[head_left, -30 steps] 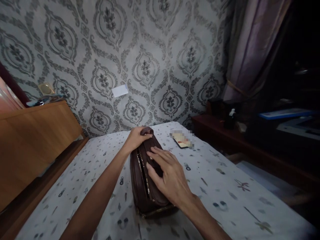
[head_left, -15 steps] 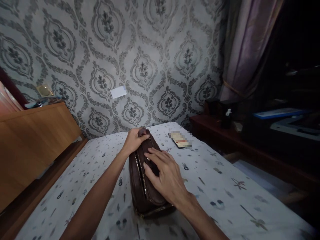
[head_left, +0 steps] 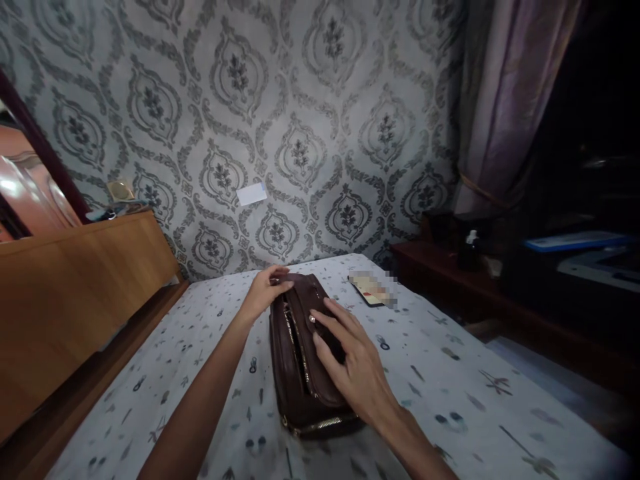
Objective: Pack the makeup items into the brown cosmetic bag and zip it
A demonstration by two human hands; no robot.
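A dark brown leather bag (head_left: 290,400) lies on the patterned bedsheet, its long side pointing away from me. Gold-toothed zippers run along it; the long one (head_left: 297,347) is parted, showing a dark gap. A small shiny stud (head_left: 312,319) sits on the upper flap. My left hand (head_left: 263,293) holds the bag's far left corner between thumb and fingers. Across the right side of the flap lies my right hand (head_left: 353,353), fingers spread, with thumb and index tip close to the stud. The bag's right side is partly hidden beneath that hand.
A phone (head_left: 369,292), partly pixelated, lies on the bedsheet (head_left: 225,393) beyond the right hand. A wooden headboard-like panel (head_left: 85,280) borders the left. On the right stands a dark red ledge (head_left: 430,260) with a small pump bottle (head_left: 470,250).
My left hand has shifted from the loop at the far end to the far left corner. The bag now looks flatter and wider. The whole view has moved slightly.
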